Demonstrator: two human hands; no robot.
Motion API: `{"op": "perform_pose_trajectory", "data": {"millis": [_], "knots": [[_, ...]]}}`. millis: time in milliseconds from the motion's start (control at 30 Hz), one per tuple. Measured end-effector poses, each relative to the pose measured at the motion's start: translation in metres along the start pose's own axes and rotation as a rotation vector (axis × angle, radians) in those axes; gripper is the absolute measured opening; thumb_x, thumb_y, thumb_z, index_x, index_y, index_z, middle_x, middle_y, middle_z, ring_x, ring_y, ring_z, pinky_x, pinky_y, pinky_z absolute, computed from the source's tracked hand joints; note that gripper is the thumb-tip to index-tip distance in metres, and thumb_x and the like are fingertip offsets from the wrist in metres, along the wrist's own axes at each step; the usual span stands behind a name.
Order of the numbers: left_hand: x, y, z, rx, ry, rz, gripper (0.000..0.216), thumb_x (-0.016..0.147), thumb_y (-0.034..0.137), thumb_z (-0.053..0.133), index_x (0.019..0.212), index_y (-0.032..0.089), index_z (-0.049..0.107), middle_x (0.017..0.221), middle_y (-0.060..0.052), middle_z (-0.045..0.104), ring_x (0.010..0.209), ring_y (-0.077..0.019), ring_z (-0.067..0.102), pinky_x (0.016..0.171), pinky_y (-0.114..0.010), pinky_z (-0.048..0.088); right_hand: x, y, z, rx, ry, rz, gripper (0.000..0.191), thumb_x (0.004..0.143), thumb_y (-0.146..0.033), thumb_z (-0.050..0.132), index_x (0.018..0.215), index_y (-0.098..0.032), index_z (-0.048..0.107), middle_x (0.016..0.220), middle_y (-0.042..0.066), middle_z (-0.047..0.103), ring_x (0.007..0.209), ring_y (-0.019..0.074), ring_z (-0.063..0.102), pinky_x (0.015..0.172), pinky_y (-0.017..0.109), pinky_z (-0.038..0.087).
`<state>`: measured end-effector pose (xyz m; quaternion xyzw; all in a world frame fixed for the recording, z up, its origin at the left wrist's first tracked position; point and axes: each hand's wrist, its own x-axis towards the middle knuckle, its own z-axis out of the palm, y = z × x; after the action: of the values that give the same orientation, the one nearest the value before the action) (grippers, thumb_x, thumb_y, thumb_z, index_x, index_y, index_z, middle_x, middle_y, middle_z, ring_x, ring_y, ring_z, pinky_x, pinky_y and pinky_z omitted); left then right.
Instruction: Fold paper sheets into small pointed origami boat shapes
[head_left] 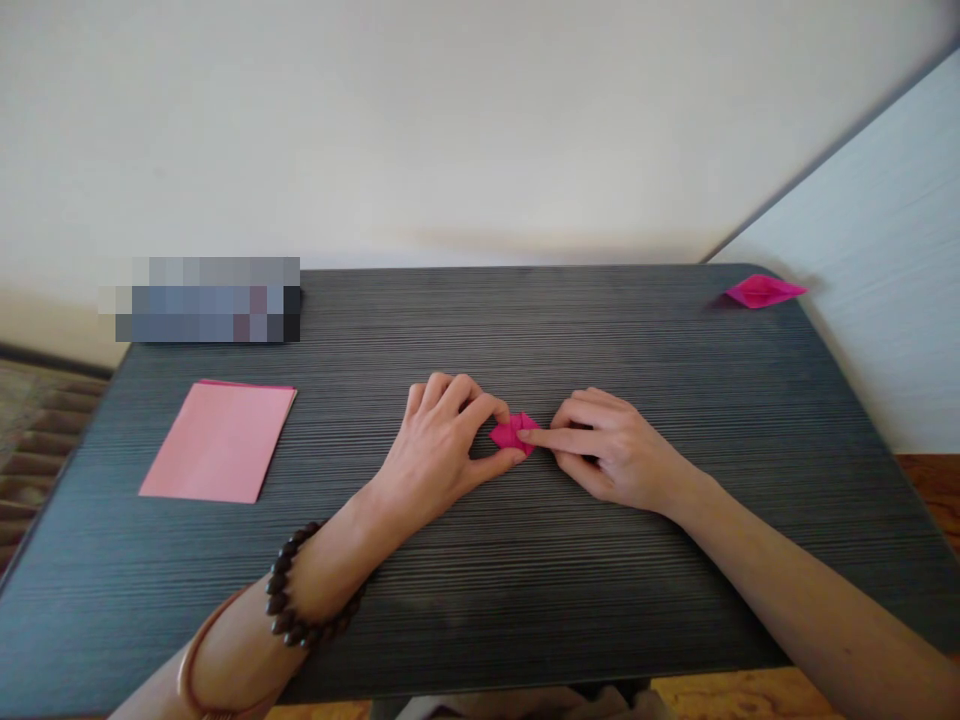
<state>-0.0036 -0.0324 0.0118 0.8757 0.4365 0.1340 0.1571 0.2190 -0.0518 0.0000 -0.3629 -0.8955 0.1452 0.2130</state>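
A small piece of folded bright pink paper (513, 433) lies on the dark table in front of me. My left hand (442, 435) grips its left part, thumb at the near edge and index finger at the far edge, the other fingers bent. From the right, my right hand (619, 445) presses the paper down with an outstretched index fingertip. The rest of that hand's fingers are curled in, and its thumb stays off the paper. Fingertips cover some of the folds.
A stack of square pink paper sheets (217, 440) lies at the left. At the far right corner sits a folded pink paper boat shape (765, 291). A pixelated object (214, 300) stands at the back left. The dark wood-grain table (480, 600) meets a pale wall (480, 130).
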Motion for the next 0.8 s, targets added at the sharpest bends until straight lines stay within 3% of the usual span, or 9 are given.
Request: {"op": "perform_pose_trajectory", "data": {"millis": [333,600,800], "knots": [[-0.005,-0.004,0.000,0.107,0.102,0.068,0.032,0.085,0.047,0.056,0.107,0.027,0.066,0.094,-0.007,0.057,0.096,-0.0242,0.045,0.079,-0.038,0.038,0.004,-0.003,0.006,-0.067,0.071,0.125,0.024,0.089,-0.028,0.053,0.106,-0.020,0.068,0.070,0.002,0.060,0.068,0.0149,0.048,0.064,0.031,0.035],[-0.008,0.006,-0.006,0.280,0.083,0.103,0.032,0.089,0.044,0.050,0.112,0.026,0.064,0.091,-0.006,0.063,0.094,-0.0258,0.049,0.075,-0.039,0.037,0.007,-0.003,0.009,-0.090,0.062,0.175,0.022,0.091,-0.035,0.052,0.096,-0.022,0.069,0.068,0.001,0.063,0.067,0.0141,0.048,0.065,0.031,0.030],[-0.007,0.003,-0.006,0.232,0.029,0.093,0.033,0.089,0.045,0.050,0.113,0.026,0.063,0.093,-0.006,0.064,0.091,-0.0244,0.050,0.076,-0.039,0.036,0.011,-0.003,0.007,-0.055,0.032,0.178,0.024,0.091,-0.037,0.051,0.089,-0.020,0.067,0.069,0.000,0.064,0.065,0.0133,0.049,0.064,0.030,0.030]]}}
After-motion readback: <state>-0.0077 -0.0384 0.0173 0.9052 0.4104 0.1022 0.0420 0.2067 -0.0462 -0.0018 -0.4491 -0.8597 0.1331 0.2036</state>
